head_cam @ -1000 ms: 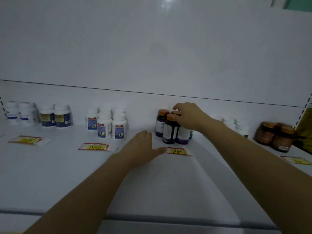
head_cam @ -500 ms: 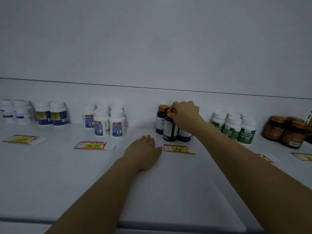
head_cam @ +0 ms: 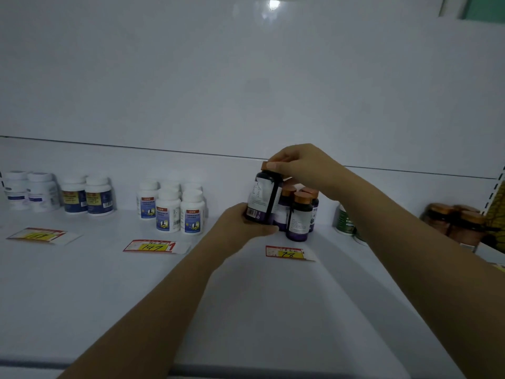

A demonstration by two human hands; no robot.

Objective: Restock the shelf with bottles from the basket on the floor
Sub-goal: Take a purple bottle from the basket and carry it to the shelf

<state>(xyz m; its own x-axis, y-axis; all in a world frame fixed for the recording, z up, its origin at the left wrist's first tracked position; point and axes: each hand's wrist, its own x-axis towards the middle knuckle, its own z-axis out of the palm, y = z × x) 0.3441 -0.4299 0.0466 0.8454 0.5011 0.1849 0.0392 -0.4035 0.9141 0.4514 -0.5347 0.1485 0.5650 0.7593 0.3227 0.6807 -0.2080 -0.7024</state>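
Note:
A dark bottle with an orange cap and white label is lifted off the white shelf, tilted slightly. My right hand grips its cap from above. My left hand holds its base from below, fingers curled under it. Behind it stand several matching dark bottles with orange caps, above a red and yellow price tag. The basket is out of view.
White bottles with blue labels stand left of centre, more white and dark-labelled bottles at far left. A green-labelled bottle and amber jars sit right, partly behind my right arm. Price tags lie in front.
My right hand has lifted one dark bottle up from the group. My left hand left the shelf surface and now holds the bottle's base.

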